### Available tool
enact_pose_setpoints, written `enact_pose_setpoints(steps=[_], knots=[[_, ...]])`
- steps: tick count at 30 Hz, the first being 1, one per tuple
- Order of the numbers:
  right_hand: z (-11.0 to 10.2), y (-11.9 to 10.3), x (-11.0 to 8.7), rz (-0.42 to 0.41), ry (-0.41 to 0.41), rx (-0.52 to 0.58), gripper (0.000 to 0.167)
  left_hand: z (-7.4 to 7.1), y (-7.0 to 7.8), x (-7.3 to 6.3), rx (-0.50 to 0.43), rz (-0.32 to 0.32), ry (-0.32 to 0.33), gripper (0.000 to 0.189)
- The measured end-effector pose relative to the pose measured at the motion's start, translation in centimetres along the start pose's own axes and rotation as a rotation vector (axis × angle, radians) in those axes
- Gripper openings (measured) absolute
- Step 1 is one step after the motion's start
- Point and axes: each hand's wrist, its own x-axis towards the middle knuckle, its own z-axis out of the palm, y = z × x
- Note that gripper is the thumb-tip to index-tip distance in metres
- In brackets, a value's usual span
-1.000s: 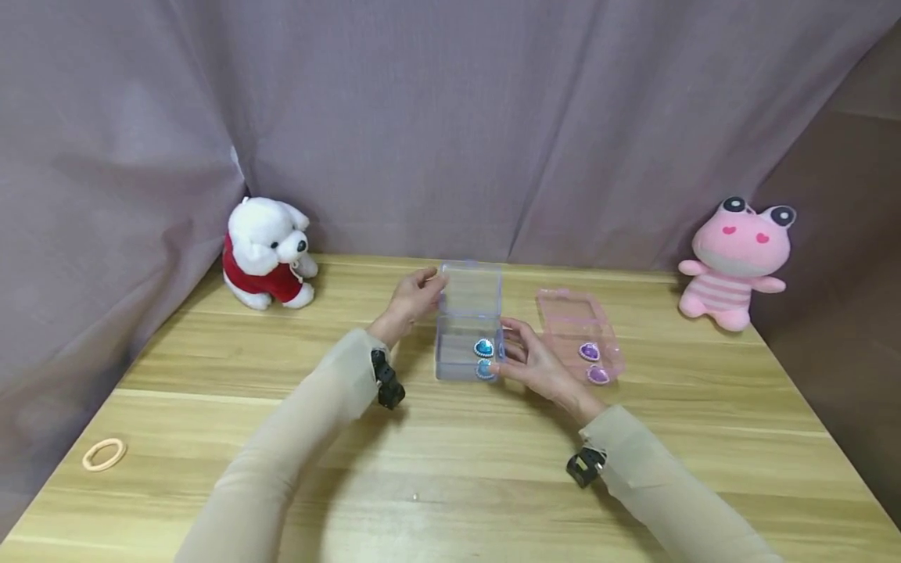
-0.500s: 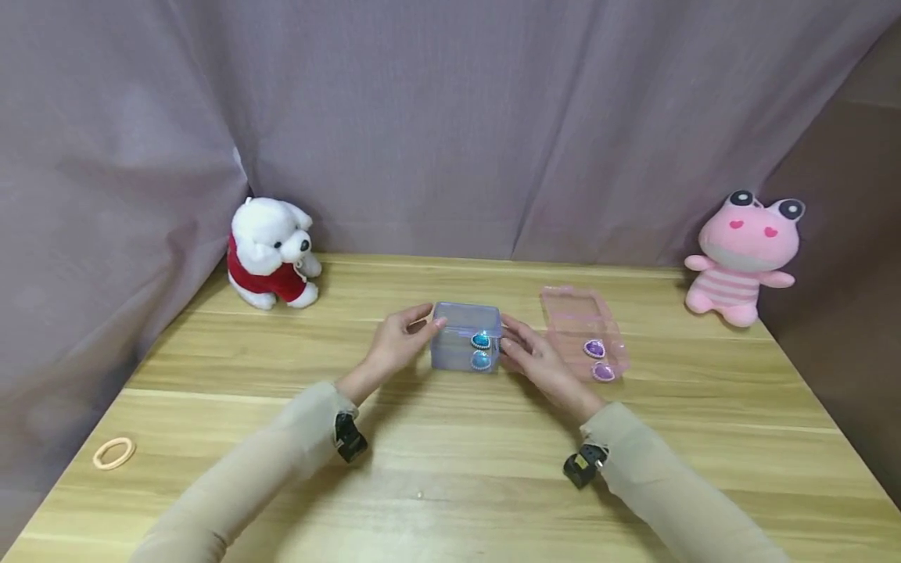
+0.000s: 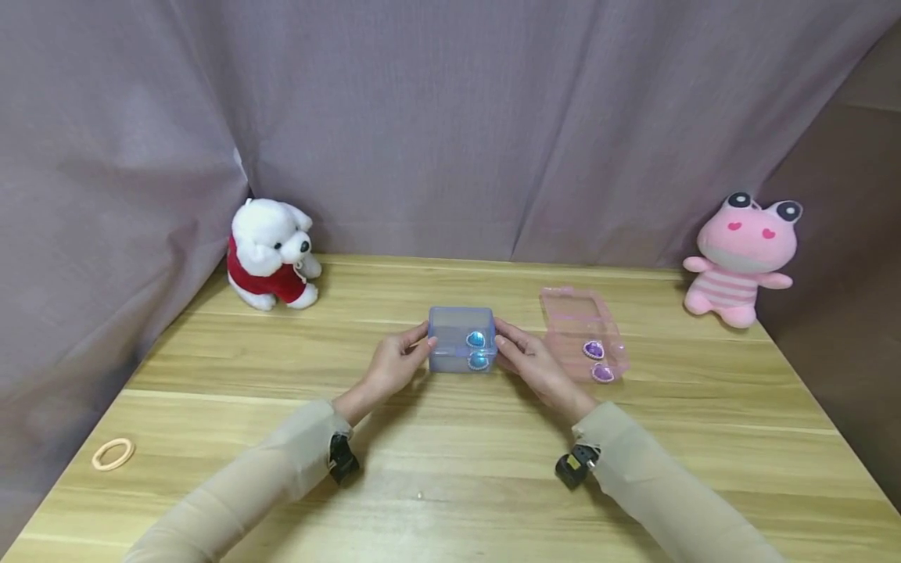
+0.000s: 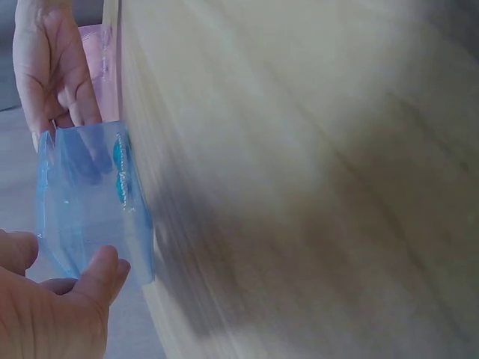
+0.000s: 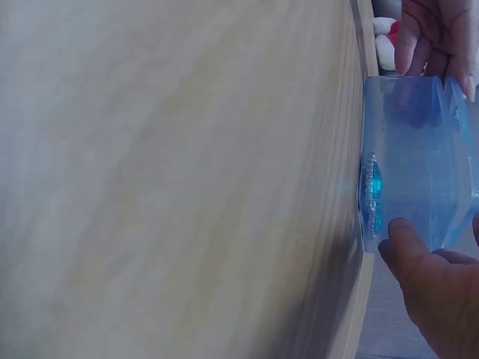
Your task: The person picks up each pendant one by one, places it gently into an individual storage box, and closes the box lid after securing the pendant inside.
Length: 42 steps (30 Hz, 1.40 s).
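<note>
A clear blue plastic box with a hinged lid sits on the table between both hands. Its lid is folded down over the base, with a narrow gap at the edge in the right wrist view. Two blue heart-shaped gems with beaded rims lie inside, one a blue gem, the other a front gem. My left hand grips the box's left side, thumb near the front corner. Opposite it, my right hand holds the right side between thumb and fingers. Both hands also show in the left wrist view around the box.
Just right of the right hand, a pink plastic box lies with its lid back and two purple heart gems in it. A white plush dog and a pink plush frog stand at the back. A wooden ring lies front left.
The blue box's lid, upright a second ago, has swung forward and down over the base. My left hand has come down with it to the box's left side; my right hand stays at the right.
</note>
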Motion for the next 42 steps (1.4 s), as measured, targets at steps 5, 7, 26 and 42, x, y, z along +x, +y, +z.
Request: enact_pose_setpoints(steps=[5,7,26,42], knots=[[0.06,0.00,0.05,-0.003,-0.015,-0.022,0.050,0.03,-0.34,-0.08,-0.001,0.018,0.003,0.048],[0.06,-0.01,0.05,-0.004,-0.015,-0.033,0.050,0.09,-0.42,-0.07,-0.002,0.027,0.009,0.048],[0.16,0.00,-0.01,-0.038,-0.042,-0.146,0.052,0.27,-0.13,-0.29,-0.014,0.029,0.018,0.050],[0.65,0.03,-0.37,-0.023,-0.002,-0.053,0.054,0.24,-0.54,-0.25,-0.017,0.015,0.008,0.048]])
